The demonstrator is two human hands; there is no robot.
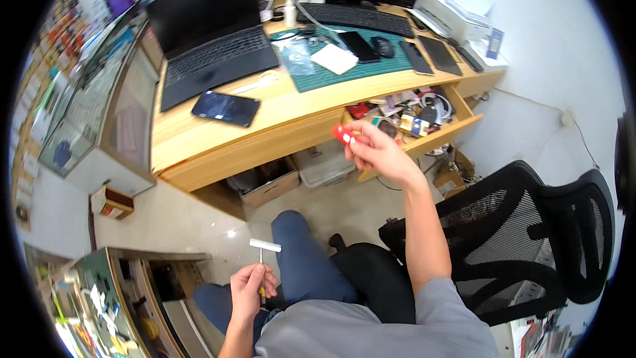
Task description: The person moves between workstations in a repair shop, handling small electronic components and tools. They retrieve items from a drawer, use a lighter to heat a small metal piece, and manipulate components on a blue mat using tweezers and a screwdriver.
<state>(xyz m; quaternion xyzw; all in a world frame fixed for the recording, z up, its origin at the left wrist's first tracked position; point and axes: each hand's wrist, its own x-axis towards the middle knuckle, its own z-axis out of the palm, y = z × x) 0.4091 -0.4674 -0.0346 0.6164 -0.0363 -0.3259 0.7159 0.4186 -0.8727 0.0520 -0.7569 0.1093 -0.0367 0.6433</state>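
Right hand (pixel 376 149): grip pinched on a red piece (pixel 343 134), small, flat, white-marked; exact kind unclear from where I stand. Held by the left part of the pulled-out drawer (pixel 457 128).

Left hand (pixel 252 285): grip curled around a T-shaped tool (pixel 265 246), thin straight shaft, smooth white crossbar at the far end, yellow showing below the fingers. Held low, near side, by the lap.

Step in hand, by my judgement: handling two small items, one per hand, at the drawer. Next move, I judge, calls for a light pinch on the red piece and a clear path over the drawer's edge.

Drawer: pale wood, jumbled contents, one coiled pale cable (pixel 442 103).

Worktop (pixel 281 103): light-grained wood; glossy dark phone (pixel 226 108), left; ruled green mat (pixel 311 81), centre; black laptop (pixel 218 56), far left.

Chair (pixel 487 222), right: black mesh, curved frame.
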